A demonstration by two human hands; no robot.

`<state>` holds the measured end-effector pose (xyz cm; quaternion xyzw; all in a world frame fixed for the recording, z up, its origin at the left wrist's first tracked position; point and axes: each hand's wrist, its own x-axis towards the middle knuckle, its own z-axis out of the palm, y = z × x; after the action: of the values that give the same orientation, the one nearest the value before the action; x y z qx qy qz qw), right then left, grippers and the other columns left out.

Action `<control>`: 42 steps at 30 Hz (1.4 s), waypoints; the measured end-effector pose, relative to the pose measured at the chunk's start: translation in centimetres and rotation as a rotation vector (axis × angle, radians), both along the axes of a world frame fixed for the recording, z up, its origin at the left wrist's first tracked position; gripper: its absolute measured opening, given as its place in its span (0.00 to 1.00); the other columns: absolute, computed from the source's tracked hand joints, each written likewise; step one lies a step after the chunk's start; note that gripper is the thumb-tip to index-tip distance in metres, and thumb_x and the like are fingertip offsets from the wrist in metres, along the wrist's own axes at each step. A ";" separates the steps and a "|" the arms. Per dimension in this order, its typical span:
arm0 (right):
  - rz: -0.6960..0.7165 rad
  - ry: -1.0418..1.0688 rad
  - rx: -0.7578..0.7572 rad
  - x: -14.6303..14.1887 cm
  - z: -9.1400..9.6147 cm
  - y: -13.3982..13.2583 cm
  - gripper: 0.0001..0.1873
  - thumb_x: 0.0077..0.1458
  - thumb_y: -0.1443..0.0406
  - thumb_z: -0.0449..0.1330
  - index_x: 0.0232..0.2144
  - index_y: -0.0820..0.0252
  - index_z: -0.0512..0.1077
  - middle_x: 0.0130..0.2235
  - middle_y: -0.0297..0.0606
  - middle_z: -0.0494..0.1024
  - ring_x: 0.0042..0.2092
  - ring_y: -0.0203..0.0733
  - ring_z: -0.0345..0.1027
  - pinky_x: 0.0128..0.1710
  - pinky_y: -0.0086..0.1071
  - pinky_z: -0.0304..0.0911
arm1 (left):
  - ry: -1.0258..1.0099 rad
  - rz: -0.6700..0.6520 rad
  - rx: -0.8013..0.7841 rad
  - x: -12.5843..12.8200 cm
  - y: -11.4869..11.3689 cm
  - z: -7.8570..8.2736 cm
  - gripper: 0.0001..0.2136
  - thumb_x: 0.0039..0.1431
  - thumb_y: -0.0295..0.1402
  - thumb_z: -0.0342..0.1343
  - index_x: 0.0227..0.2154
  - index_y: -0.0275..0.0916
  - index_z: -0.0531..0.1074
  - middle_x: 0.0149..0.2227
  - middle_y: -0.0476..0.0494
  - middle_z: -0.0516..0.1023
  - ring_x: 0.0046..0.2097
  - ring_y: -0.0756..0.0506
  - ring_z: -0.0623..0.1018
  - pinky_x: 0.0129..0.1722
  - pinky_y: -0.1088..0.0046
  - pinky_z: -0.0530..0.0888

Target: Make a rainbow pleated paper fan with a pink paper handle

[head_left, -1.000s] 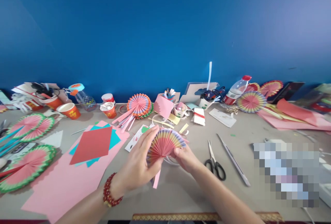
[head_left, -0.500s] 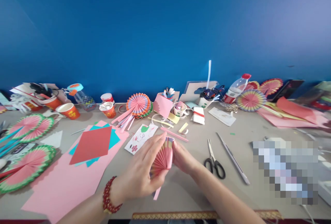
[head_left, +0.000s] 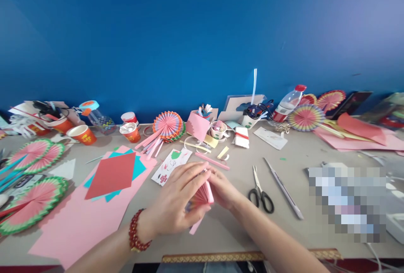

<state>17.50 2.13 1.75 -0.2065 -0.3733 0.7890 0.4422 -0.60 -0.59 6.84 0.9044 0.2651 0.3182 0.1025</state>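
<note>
Between my two hands is a pleated pink paper fan (head_left: 203,194) with a multicoloured edge, now mostly covered by my fingers. My left hand (head_left: 179,199), with a red bead bracelet at the wrist, wraps over its left side, the thumb along the lower front. Against its right side presses my right hand (head_left: 222,186), its fingers closed and partly hidden behind the fan. A pink paper strip (head_left: 196,226) sticks out below. Right of my hands lie black-handled scissors (head_left: 260,195) and a grey craft knife (head_left: 283,188).
Red, blue and pink paper sheets (head_left: 112,175) lie at the left, beside green-edged fans (head_left: 38,203). Along the blue wall stand paper cups (head_left: 81,134), a finished fan (head_left: 168,128), and a bottle (head_left: 288,104). A blurred-out object (head_left: 347,205) lies at the right.
My left fingers have closed further over the fan's top, meeting my right hand, so less of the fan shows. The view has shifted slightly.
</note>
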 end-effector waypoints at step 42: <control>-0.231 -0.718 0.529 -0.4 0.4 -1.0 0.11 0.59 0.58 0.63 0.41 0.57 0.72 0.41 0.39 0.80 0.43 0.45 0.76 0.44 0.37 0.70 | -0.677 0.315 -0.849 -0.4 2.2 -2.1 0.09 0.65 0.40 0.57 0.36 0.38 0.73 0.36 0.45 0.79 0.40 0.45 0.77 0.44 0.69 0.73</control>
<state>17.11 1.17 2.11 -0.3871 -0.6661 0.4905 0.4074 -1.01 1.60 4.75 0.5811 0.4538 0.4673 0.4879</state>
